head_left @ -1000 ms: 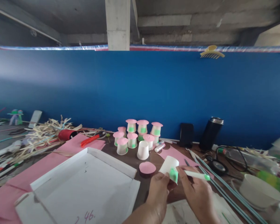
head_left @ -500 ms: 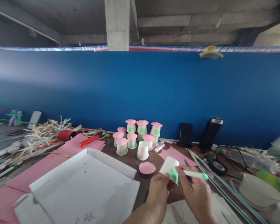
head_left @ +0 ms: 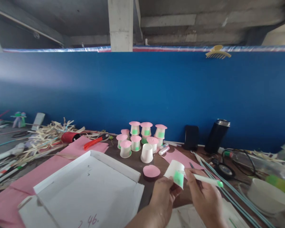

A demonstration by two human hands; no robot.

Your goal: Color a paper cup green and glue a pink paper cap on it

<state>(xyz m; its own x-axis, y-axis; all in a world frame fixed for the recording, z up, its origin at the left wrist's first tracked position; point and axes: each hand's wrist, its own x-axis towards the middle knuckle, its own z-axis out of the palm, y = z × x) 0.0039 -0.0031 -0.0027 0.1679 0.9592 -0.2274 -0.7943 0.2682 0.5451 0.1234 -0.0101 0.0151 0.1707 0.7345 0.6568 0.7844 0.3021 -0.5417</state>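
Observation:
A white paper cup (head_left: 171, 168) lies tilted in my left hand (head_left: 161, 196), whose fingers are wrapped round its lower side. On the cup's side is a bright green coloured patch (head_left: 179, 179). My right hand (head_left: 205, 193) grips a white marker pen (head_left: 207, 180) with a green end, and the pen's tip is at the upper edge of the patch. Just left of the cup lies a pink paper disc (head_left: 151, 171). Behind it a plain white paper cup (head_left: 147, 153) stands upside down.
Several cups with pink paper tops (head_left: 125, 148) stand further back, some stacked. A white box lid (head_left: 85, 186) fills the left front. To the right are a black phone (head_left: 191, 137), a dark flask (head_left: 217, 136), pale blue rods (head_left: 232, 190) and a white bowl (head_left: 268, 194).
The pen has shifted right and its tip now sits at the patch's upper edge. The green patch looks fuller and more even. Both hands keep their hold.

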